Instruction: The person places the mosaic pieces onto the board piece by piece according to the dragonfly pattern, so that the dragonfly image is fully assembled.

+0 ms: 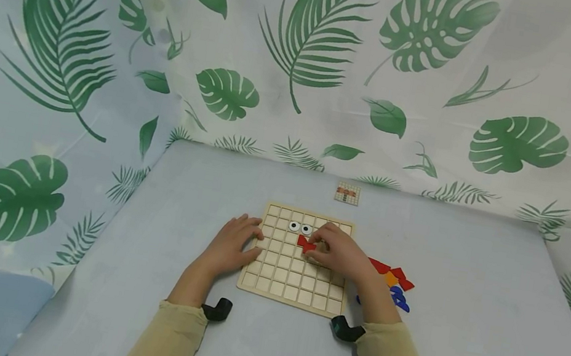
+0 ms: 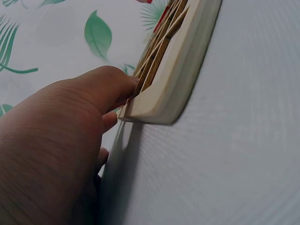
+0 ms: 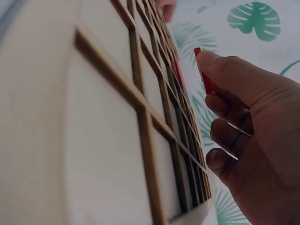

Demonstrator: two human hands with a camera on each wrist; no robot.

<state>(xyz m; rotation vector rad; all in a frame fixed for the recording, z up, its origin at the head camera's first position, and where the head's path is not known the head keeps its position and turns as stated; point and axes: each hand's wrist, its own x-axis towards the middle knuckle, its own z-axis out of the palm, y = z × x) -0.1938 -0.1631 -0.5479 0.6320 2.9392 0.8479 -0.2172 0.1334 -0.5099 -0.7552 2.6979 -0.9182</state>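
A wooden grid board [image 1: 278, 277] lies on the table. Two round eye pieces [image 1: 294, 227] sit side by side in its upper squares, with a red piece [image 1: 302, 240] just below them. My right hand [image 1: 339, 252] is over the board's right half, pinching a small flat red piece [image 3: 204, 72] between thumb and forefinger. In the right wrist view that piece is held clear of the grid. My left hand [image 1: 231, 243] rests at the board's left edge, fingers loosely spread, with the thumb [image 2: 110, 86] touching the rim.
Right of the board lies a pile of red pieces [image 1: 379, 266], an orange piece [image 1: 390, 279] and blue curved pieces [image 1: 400, 300], partly behind my right forearm. A small picture card [image 1: 347, 193] lies beyond the board. Leaf-printed curtains [image 1: 294, 123] hang behind and at the sides.
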